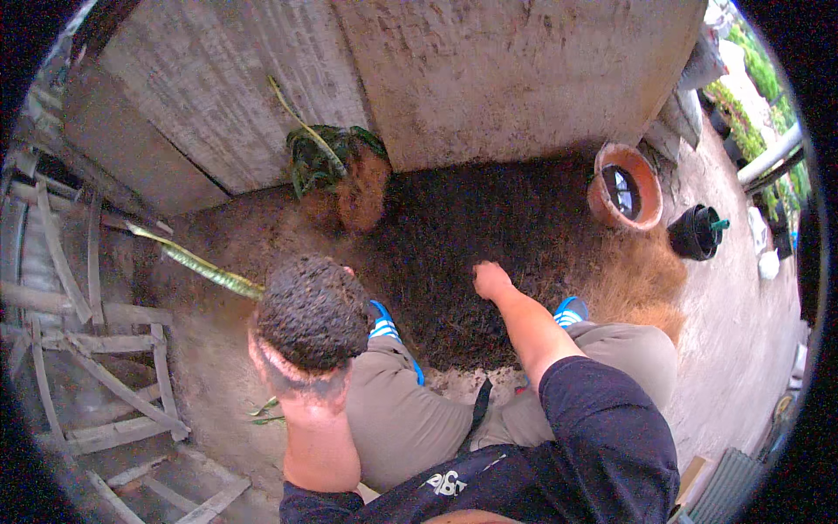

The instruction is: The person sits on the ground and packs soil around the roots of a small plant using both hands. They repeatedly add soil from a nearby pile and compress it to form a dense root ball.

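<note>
My left hand (298, 373) is raised near the camera and holds a rounded clump of dark potting soil (311, 314) from below, its fingers partly hidden by it. A long variegated snake plant leaf (206, 268) sticks out to the left from behind the clump. My right hand (492, 280) is over the wide heap of dark soil (452, 229) between my feet, fingers curled and largely turned from view. Whether soil is in that hand cannot be seen.
Coconut-fibre-like brown material (645, 288) borders the heap on the right. Beyond it stand a terracotta pot (645, 209) with something dark inside and black plastic pots (687, 236). A leafy plant with a brown root mass (360, 190) leans by the wall panels (524, 78). Wooden frames (118, 432) lie left.
</note>
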A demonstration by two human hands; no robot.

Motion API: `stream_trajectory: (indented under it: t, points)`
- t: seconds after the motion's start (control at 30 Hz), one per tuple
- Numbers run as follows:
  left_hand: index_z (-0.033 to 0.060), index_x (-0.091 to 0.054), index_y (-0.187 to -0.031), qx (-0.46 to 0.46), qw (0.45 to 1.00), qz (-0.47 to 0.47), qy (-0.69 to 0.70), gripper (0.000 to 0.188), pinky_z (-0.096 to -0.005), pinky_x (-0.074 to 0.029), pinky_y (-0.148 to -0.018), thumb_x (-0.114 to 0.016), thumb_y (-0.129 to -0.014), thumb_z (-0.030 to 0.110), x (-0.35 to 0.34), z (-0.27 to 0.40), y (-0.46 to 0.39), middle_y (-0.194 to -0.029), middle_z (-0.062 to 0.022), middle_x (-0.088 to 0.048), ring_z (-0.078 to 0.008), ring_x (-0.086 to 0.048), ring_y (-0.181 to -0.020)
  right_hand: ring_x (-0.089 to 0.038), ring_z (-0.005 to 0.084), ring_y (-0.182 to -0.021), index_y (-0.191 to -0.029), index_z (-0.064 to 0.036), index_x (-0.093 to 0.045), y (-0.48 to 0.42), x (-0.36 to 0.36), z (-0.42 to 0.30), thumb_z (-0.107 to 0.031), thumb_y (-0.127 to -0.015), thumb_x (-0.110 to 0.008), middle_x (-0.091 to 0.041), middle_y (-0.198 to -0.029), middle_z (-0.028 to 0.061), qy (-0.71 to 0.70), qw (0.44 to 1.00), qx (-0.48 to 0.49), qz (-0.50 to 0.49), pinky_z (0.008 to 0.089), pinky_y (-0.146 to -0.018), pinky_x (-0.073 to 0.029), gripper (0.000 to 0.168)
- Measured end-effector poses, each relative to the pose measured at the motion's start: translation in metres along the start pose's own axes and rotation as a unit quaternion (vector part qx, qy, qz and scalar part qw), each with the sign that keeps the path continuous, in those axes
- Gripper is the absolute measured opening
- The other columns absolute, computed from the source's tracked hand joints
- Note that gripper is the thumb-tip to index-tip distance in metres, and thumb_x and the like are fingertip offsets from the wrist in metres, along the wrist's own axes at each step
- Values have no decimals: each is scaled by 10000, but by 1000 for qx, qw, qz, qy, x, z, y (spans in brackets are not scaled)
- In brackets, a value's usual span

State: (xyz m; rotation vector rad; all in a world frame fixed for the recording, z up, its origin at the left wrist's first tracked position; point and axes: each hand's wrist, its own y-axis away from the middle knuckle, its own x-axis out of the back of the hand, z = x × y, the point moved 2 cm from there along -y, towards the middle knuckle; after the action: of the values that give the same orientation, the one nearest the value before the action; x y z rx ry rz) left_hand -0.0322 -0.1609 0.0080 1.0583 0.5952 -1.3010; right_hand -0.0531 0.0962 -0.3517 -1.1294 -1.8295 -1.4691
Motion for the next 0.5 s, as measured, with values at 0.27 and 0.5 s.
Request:
stream_trajectory:
  t: [0.27, 0.5]
  points:
    - [74, -509, -1142, -6, 999, 40, 31, 504, -513, -442, -850, -345, -835, 439, 9, 8, 2, -1107, -133, -555, -337, -542, -1001, -553, 317, -899, -912, -40, -588, 20, 48, 1, -324, -773, -567, -592, -922, 127, -480, 852, -194, 80, 438, -784, -459, 317]
    - [133, -511, -1120, 15, 996, 89, 28, 488, -522, -415, -854, -318, -816, 463, -1, 5, -5, -1111, -98, -548, -311, -528, -1020, -514, 273, -820, -898, -47, -550, 2, 33, 28, -360, -795, -606, -544, -825, 88, -606, 731, -310, 48, 492, -701, -444, 335]
